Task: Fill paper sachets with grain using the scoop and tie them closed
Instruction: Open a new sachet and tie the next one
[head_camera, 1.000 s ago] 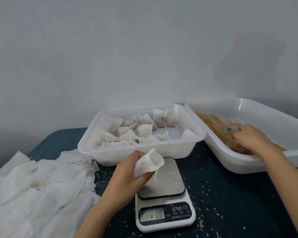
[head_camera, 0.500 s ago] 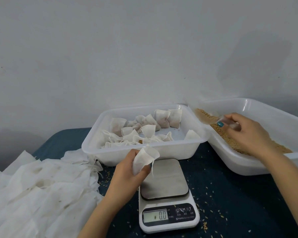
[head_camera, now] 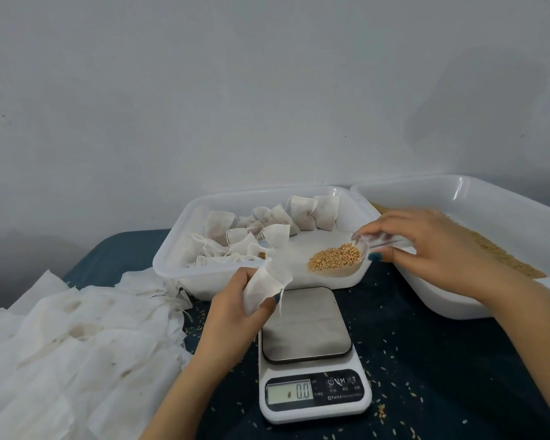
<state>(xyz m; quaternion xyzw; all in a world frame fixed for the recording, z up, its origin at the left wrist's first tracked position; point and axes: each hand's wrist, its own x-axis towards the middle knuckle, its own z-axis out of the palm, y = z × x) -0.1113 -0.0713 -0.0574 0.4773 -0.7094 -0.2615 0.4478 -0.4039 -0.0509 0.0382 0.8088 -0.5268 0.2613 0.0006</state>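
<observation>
- now my left hand (head_camera: 235, 301) pinches the limp, light sachet (head_camera: 264, 285) below its mouth, over the scale (head_camera: 308, 341).
- my right hand (head_camera: 426, 246) grips the scoop (head_camera: 342, 272) handle beyond the scale; its grain (head_camera: 335, 257) should spill easily.

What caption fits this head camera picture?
Right hand holds a grain-filled scoop near the paper sachet gripped by the left hand.

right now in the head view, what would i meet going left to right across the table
pile of empty sachets → left hand gripping a sachet → scoop loaded with grain → right hand holding its handle → grain tray. The sachet tray and scale overlap these, so they are left out.
</observation>
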